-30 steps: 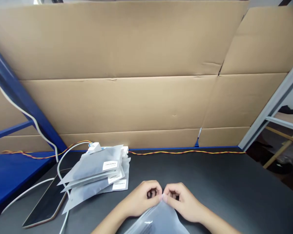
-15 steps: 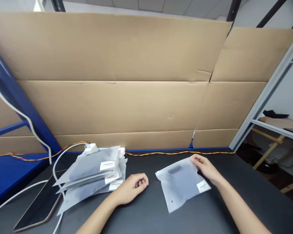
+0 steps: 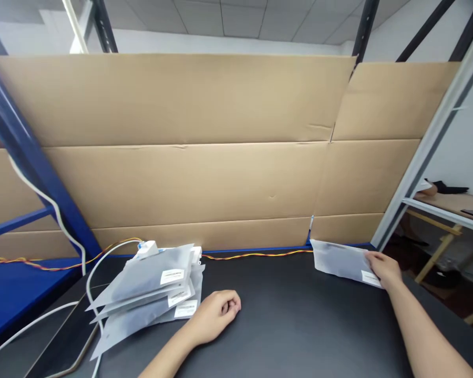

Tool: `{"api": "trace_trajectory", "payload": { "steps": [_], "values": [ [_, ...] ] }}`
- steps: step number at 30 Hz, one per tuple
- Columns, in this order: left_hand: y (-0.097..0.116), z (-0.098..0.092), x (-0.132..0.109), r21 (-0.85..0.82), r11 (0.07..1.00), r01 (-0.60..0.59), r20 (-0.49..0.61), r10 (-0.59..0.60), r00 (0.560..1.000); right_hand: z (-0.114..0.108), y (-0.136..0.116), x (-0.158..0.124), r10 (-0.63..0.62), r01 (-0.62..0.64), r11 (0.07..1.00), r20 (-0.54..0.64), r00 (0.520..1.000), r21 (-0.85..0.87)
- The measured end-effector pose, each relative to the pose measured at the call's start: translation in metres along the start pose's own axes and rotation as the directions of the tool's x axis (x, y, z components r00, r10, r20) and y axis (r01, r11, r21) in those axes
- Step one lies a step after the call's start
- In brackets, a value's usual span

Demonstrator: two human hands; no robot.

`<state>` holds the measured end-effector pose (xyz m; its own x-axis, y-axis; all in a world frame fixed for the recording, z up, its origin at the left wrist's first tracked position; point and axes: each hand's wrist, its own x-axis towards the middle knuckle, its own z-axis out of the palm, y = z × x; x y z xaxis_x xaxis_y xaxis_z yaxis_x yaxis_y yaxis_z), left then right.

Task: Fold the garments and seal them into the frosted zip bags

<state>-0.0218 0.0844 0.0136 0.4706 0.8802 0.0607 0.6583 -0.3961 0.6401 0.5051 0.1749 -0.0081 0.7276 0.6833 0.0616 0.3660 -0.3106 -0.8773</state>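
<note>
OK, biggest first, w/ the pile of bags (image 3: 157,270) as our ref. The cardboard wall (image 3: 205,181) stands behind the pile; the black tabletop (image 3: 284,325) runs under it & off to its R. Pile = loose, uneven stack of frosted pouches, corners fanned on its L side. Dark tablet (image 3: 63,344) lies by the pile's L end, on our side, partly out of view.

Well R of the pile, approx. level w/ its back half, is the single bag (image 3: 341,261) we're handling. It's tilted; can't tell if its low edge touches down. Our R hand (image 3: 382,266), farther R of the pile again, has it clamped at the R edge. Our L hand (image 3: 216,315) rests just R of the pile, fingers curled in loosely, nothing visible in it.

Handling, our guess: v. light, thin & bendy, a bit slick; contents unclear, so mid-part may be stiffer than the edges. Not fragile-looking, but easily creased. We'd take an edge btwn thumb & fingers, e.g. beside the small white label (image 3: 370,278); one-edge grip prob. lets the far corner droop or swing, so a firm pinch, no squeezing the middle.
</note>
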Motion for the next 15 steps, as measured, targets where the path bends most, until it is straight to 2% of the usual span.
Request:
{"api": "trace_trajectory", "payload": {
  "steps": [2, 5, 7, 9, 11, 12, 15],
  "values": [
    [0.001, 0.001, 0.001, 0.022, 1.000, 0.002, -0.013, -0.002, 1.000, 0.000, 0.005, 0.003, -0.011, 0.012, 1.000, -0.045, 0.999, 0.021],
    [0.003, 0.001, 0.002, 0.041, 0.999, 0.002, -0.027, -0.001, 1.000, 0.000, 0.002, -0.002, -0.106, 0.110, 0.994, -0.103, 0.989, 0.028],
    [0.002, 0.003, 0.002, 0.073, 0.997, -0.021, -0.060, 0.026, 0.998, 0.005, -0.009, -0.014, -0.218, 0.220, 0.976, -0.161, 0.963, -0.006],
    [0.001, 0.005, 0.002, 0.140, 0.988, -0.063, -0.130, 0.081, 0.988, 0.018, -0.026, -0.038, -0.372, 0.369, 0.928, -0.179, 0.911, -0.047],
    [-0.002, 0.009, 0.004, 0.218, 0.972, -0.090, -0.194, 0.134, 0.972, 0.042, -0.045, -0.074, -0.554, 0.552, 0.832, -0.091, 0.828, -0.047],
    [-0.004, 0.011, 0.005, 0.249, 0.964, -0.095, -0.208, 0.149, 0.967, 0.056, -0.054, -0.097, -0.642, 0.641, 0.767, -0.016, 0.767, -0.025],
    [-0.006, 0.015, 0.014, 0.303, 0.947, -0.108, -0.184, 0.169, 0.968, 0.101, -0.078, -0.172, -0.826, 0.834, 0.543, 0.244, 0.508, 0.100]
  ]
}}
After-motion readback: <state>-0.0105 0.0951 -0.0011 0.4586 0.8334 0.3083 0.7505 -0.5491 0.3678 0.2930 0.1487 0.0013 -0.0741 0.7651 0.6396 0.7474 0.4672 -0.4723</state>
